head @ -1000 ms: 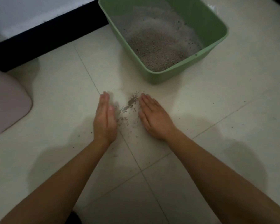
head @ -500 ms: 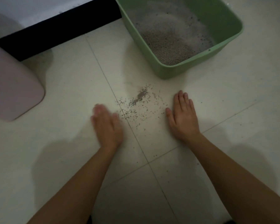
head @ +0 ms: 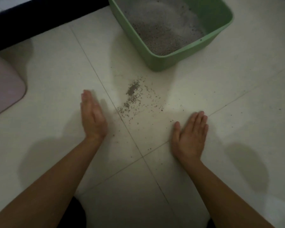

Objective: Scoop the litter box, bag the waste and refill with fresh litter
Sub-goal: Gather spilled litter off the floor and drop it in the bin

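A green litter box (head: pixel 161 63) stands on the tiled floor at the top, with grey litter (head: pixel 161 30) heaped inside. A small streak of spilled litter grains (head: pixel 132 94) lies on the floor in front of the box, with loose grains scattered around it. My left hand (head: pixel 92 116) stands on its edge to the left of the spill, fingers straight and together, holding nothing. My right hand (head: pixel 191 135) lies flat, palm down, to the lower right of the spill, also with nothing in it.
A pale pink object (head: pixel 5 89) with a rounded corner sits at the left edge. A dark skirting strip (head: pixel 31 20) runs along the wall at the top left. White floor tiles (head: pixel 237 112) surround the hands.
Both hands have moved apart from beside the spilled grains, the right hand far to the right and nearer me. The grains now lie more scattered.
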Action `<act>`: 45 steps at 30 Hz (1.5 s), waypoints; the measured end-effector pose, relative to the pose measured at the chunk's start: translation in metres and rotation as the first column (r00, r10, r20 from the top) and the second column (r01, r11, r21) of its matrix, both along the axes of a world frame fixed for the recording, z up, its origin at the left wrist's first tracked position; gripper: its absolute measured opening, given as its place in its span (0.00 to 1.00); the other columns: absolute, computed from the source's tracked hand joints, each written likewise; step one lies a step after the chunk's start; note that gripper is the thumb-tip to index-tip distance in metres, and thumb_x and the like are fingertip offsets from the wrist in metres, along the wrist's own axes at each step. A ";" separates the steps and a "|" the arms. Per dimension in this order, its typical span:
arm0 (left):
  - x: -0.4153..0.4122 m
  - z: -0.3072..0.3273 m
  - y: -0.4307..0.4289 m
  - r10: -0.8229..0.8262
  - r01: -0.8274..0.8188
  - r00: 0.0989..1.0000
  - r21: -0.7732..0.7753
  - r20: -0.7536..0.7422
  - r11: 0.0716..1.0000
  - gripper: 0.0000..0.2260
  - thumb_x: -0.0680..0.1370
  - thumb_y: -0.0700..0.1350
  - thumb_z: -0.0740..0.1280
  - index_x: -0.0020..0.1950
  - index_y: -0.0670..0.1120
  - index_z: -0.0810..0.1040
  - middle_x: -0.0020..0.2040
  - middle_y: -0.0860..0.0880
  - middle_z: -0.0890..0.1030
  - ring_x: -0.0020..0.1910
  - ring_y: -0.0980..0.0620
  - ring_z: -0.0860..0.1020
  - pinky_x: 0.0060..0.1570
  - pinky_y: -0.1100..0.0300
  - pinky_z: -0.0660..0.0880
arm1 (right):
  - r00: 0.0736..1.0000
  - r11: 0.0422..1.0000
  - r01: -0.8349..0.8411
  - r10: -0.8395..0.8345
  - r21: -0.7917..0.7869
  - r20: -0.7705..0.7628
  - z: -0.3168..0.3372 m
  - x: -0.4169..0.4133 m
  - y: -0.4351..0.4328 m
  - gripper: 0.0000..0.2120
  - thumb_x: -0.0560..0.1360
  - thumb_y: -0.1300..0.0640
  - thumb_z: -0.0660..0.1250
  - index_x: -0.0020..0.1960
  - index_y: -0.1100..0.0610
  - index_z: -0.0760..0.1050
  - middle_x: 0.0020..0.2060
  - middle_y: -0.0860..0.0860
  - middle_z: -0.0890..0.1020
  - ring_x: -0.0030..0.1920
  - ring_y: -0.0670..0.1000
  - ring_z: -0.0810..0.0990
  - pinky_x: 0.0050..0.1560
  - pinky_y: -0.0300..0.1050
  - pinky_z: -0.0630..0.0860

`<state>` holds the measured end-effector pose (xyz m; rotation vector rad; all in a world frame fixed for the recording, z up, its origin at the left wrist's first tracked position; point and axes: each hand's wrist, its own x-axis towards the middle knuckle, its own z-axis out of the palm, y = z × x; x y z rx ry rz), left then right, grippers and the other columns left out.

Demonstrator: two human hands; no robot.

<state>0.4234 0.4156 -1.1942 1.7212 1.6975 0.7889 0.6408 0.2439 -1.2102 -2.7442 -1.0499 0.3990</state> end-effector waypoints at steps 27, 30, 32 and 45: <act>0.068 0.009 -0.031 -0.455 0.477 0.872 -0.109 0.178 0.872 0.30 0.80 0.56 0.47 0.78 0.43 0.57 0.79 0.48 0.58 0.78 0.56 0.54 0.77 0.58 0.49 | 0.994 0.996 -0.087 0.088 0.011 -0.061 0.003 -0.080 -0.028 0.40 0.80 0.36 0.45 0.79 0.65 0.44 0.79 0.62 0.44 0.79 0.57 0.38 0.78 0.56 0.43; 0.043 0.022 -0.014 -0.320 0.341 0.920 -0.061 0.227 0.938 0.25 0.81 0.50 0.50 0.75 0.39 0.64 0.76 0.45 0.65 0.76 0.53 0.62 0.76 0.58 0.56 | 0.926 0.926 -0.370 0.374 0.067 -0.047 0.001 -0.105 0.011 0.39 0.81 0.37 0.45 0.80 0.65 0.43 0.79 0.62 0.43 0.79 0.57 0.38 0.79 0.55 0.42; 0.011 0.024 -0.002 -0.183 0.196 0.965 -0.055 0.190 0.979 0.25 0.80 0.48 0.49 0.75 0.39 0.63 0.76 0.44 0.65 0.75 0.53 0.62 0.76 0.61 0.55 | 0.854 0.854 -0.512 0.517 0.094 -0.047 -0.002 -0.112 0.032 0.38 0.82 0.38 0.45 0.80 0.64 0.43 0.79 0.61 0.44 0.79 0.57 0.39 0.79 0.56 0.45; -0.054 -0.011 0.007 -0.068 0.059 0.963 -0.043 -0.260 0.997 0.29 0.78 0.48 0.46 0.77 0.36 0.56 0.78 0.38 0.57 0.78 0.43 0.54 0.76 0.53 0.42 | -0.239 -0.230 -0.956 0.971 0.184 -0.027 0.007 -0.034 -0.059 0.33 0.82 0.44 0.57 0.80 0.61 0.53 0.80 0.56 0.51 0.80 0.54 0.46 0.79 0.55 0.49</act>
